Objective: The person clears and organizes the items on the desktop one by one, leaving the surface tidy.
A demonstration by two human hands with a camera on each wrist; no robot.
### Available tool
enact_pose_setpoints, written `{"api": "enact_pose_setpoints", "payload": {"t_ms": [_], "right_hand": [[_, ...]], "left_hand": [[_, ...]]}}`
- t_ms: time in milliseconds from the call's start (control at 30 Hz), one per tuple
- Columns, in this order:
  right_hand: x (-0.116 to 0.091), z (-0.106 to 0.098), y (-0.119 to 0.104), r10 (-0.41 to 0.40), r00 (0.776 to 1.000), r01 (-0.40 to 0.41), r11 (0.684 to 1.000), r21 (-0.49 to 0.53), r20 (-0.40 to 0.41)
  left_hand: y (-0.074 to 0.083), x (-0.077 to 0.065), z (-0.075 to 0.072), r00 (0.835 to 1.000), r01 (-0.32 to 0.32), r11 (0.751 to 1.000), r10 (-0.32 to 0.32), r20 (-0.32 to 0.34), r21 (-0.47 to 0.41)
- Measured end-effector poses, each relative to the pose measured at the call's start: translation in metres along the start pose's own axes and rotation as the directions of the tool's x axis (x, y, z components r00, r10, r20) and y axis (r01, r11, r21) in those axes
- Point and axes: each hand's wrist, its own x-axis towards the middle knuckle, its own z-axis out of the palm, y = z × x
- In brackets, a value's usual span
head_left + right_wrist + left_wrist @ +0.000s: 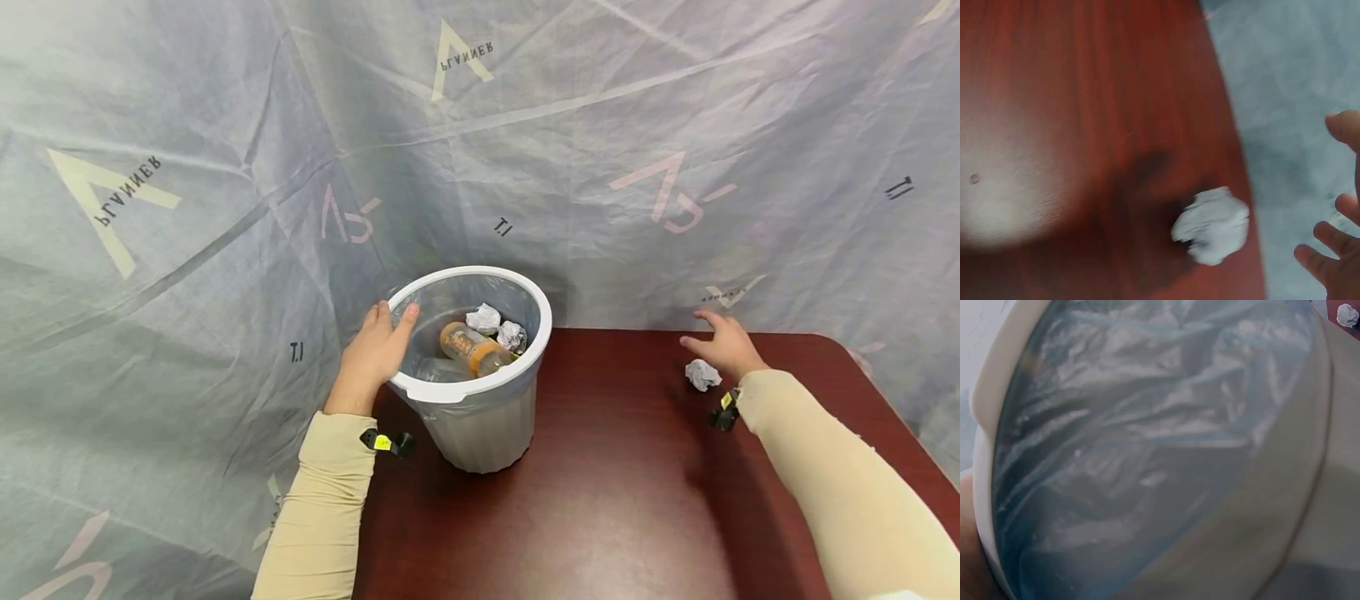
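Observation:
A white-rimmed trash bin (pixel 483 425) with a clear liner (pixel 1147 425) stands on the table. My left hand (pixel 375 350) holds the bin's left rim, thumb on the inner side; most of this hand is hidden in the left wrist view. Inside the bin lie an orange-labelled bottle (pixel 468 346) and two crumpled paper balls (pixel 483 318). Over at the right, my right hand (pixel 726 343) hovers with fingers spread and nothing in them. Just below it, a crumpled paper ball (pixel 702 375) sits on the tabletop, apart from the fingers (pixel 1317 262) in the right wrist view.
The dark red wooden table (pixel 600 467) has its far edge close to a grey printed sheet (pixel 570 200), which hangs behind and along the left. A black band with a yellow tag (pixel 384 442) sits on the left wrist, and a similar one on the right.

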Motion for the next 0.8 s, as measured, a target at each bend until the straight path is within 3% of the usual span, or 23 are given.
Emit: {"api": "enact_pose_setpoints", "payload": {"t_ms": [433, 633, 800], "right_hand": [[-0.017, 0.061, 0.054, -0.059, 0.993, 0.068, 0.994, -0.084, 0.106], [-0.026, 0.075, 0.059, -0.079, 0.996, 0.085, 0.988, -0.127, 0.048], [-0.03, 0.079, 0.055, -0.071, 0.996, 0.079, 0.985, -0.154, 0.06]], "left_hand": [[0.001, -0.001, 0.001, 1.0, 0.008, 1.0, -0.008, -0.002, -0.001], [0.002, -0.001, 0.002, 1.0, 0.012, 1.0, -0.012, -0.001, 0.001], [0.002, -0.001, 0.0, 1.0, 0.013, 1.0, -0.013, -0.007, 0.0]]}}
